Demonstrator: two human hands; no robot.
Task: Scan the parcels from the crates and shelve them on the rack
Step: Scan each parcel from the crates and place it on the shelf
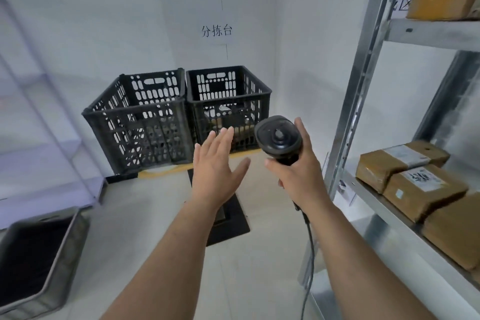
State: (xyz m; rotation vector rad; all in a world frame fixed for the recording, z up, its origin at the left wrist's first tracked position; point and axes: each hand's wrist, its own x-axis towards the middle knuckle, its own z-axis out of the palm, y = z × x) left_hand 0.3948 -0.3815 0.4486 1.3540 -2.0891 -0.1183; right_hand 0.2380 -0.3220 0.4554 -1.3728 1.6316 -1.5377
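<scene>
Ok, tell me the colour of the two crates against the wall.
Black, both crates, with perforated sides; clear in the head view.

Hands in front of two crates

The right hand (298, 174) is gripping a black scanner (279, 138); the left hand (217, 166) is reaching, fingers spread, toward the right crate (228, 101), beside the left crate (140, 122).

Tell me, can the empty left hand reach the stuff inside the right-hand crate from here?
Probably yes. The left hand is open, holds nothing and stretches toward the right crate, whose top is open. Nothing sits between them, though the parcels inside lie low behind its wall.
</scene>
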